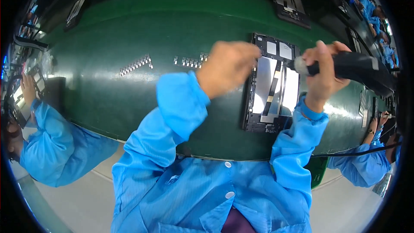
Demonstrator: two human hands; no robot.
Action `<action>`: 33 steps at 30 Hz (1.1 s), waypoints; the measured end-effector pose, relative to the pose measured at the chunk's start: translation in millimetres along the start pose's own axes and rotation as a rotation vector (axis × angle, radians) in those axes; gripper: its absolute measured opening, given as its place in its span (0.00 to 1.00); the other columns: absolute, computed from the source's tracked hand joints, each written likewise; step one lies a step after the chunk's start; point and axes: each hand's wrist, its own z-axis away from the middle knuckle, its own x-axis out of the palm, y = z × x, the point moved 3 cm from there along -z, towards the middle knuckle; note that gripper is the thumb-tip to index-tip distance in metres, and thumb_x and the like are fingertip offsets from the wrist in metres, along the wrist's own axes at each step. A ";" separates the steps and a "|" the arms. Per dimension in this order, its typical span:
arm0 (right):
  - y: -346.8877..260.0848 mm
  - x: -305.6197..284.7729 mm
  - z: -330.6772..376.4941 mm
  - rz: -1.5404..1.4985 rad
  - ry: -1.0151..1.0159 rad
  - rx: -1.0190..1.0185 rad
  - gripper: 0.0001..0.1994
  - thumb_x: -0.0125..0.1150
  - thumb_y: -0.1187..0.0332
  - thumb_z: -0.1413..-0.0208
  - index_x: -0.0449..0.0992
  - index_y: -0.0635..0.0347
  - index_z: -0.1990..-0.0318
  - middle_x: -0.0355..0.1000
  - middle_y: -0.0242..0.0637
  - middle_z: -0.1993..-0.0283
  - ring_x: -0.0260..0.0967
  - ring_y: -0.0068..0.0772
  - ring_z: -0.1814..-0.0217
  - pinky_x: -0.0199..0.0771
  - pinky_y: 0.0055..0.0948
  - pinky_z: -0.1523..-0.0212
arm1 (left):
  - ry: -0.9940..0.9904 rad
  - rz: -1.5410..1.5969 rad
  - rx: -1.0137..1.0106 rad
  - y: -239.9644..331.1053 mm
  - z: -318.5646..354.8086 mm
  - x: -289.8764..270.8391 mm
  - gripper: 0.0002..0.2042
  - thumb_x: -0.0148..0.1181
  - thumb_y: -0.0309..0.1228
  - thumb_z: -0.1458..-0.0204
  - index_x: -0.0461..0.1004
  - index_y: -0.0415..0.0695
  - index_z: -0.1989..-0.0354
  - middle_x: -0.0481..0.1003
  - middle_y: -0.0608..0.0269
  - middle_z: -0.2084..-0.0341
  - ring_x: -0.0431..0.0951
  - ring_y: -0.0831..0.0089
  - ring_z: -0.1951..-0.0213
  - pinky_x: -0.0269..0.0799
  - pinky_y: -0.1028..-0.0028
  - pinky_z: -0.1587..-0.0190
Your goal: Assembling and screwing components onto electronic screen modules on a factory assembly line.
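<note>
An opened tablet (pixel 266 84) lies on the green table in front of me, its inside facing up with silver battery panels and a dark ribbon cable. My right hand (pixel 322 71) grips a black electric screwdriver (pixel 355 65) with a pale collar, held sideways over the tablet's right side; its dark tip points left. Slightly blurred, my left hand (pixel 228 67) is by the tablet's upper left edge, fingers drawn together; anything between them is too small to make out. Beside it lies a strip of small black-and-white parts (pixel 187 62), partly covered by the hand.
Another strip of small parts (pixel 136 64) lies further left on the table (pixel 103 90). A second opened tablet (pixel 288 1) stands at the far right, another device (pixel 76 12) at the far left. Co-workers in blue sleeves sit at left (pixel 60 142) and right (pixel 362 159). A black cable (pixel 353 152) runs at lower right.
</note>
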 end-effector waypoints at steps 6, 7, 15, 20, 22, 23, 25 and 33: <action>-19.0 -56.6 3.8 0.108 0.101 -0.021 0.16 0.58 0.84 0.54 0.64 0.69 0.57 0.67 0.39 0.80 0.64 0.27 0.83 0.70 0.32 0.76 | -0.373 -0.204 0.412 76.6 80.2 87.9 0.24 0.61 0.37 0.60 0.70 0.37 0.54 0.69 0.53 0.52 0.63 0.58 0.43 0.53 0.46 0.43; -20.0 -66.2 6.3 0.132 0.140 -0.014 0.16 0.57 0.84 0.54 0.64 0.68 0.56 0.66 0.38 0.80 0.63 0.27 0.83 0.69 0.33 0.76 | -0.326 -0.372 0.437 71.2 82.4 90.3 0.20 0.59 0.34 0.57 0.71 0.35 0.56 0.69 0.51 0.51 0.63 0.58 0.43 0.54 0.49 0.42; -29.1 -99.8 34.3 0.177 0.076 -0.053 0.17 0.55 0.85 0.52 0.62 0.64 0.55 0.64 0.37 0.81 0.62 0.26 0.83 0.68 0.27 0.78 | -0.178 -0.483 0.178 19.7 58.9 43.7 0.16 0.60 0.27 0.57 0.71 0.34 0.59 0.70 0.49 0.54 0.68 0.58 0.48 0.61 0.60 0.45; -21.3 -103.4 46.5 0.184 0.121 -0.015 0.18 0.56 0.86 0.54 0.61 0.64 0.56 0.65 0.36 0.82 0.63 0.25 0.83 0.68 0.26 0.78 | -0.106 -0.583 0.005 -35.9 -15.2 -6.4 0.11 0.58 0.27 0.56 0.71 0.36 0.63 0.72 0.49 0.61 0.71 0.51 0.58 0.65 0.59 0.49; -16.3 -100.2 47.3 0.142 0.074 0.031 0.18 0.56 0.86 0.54 0.61 0.63 0.56 0.65 0.35 0.81 0.63 0.24 0.83 0.68 0.25 0.79 | -0.098 -0.738 -0.140 -71.0 -42.9 -26.0 0.09 0.57 0.26 0.55 0.71 0.36 0.65 0.73 0.50 0.64 0.72 0.50 0.61 0.66 0.57 0.51; -15.4 -99.0 48.3 0.134 0.099 0.073 0.18 0.57 0.86 0.55 0.61 0.62 0.57 0.65 0.35 0.81 0.63 0.24 0.84 0.68 0.23 0.79 | -0.020 -0.788 -0.113 -79.4 -50.9 -32.9 0.09 0.56 0.26 0.54 0.72 0.36 0.65 0.73 0.51 0.64 0.72 0.50 0.61 0.66 0.57 0.52; -14.1 -98.9 49.7 0.124 0.096 0.088 0.18 0.57 0.86 0.55 0.61 0.62 0.57 0.65 0.35 0.80 0.63 0.23 0.83 0.68 0.23 0.80 | -0.049 -0.847 -0.156 -82.7 -64.2 -35.8 0.10 0.56 0.27 0.54 0.73 0.36 0.63 0.73 0.51 0.61 0.72 0.51 0.59 0.66 0.57 0.53; -8.9 -109.7 57.7 0.106 0.080 0.243 0.20 0.59 0.86 0.56 0.61 0.62 0.57 0.65 0.32 0.80 0.63 0.20 0.83 0.64 0.19 0.81 | -0.300 -0.792 0.025 -69.1 -131.0 75.4 0.26 0.59 0.44 0.54 0.67 0.37 0.52 0.65 0.50 0.47 0.62 0.57 0.43 0.54 0.49 0.43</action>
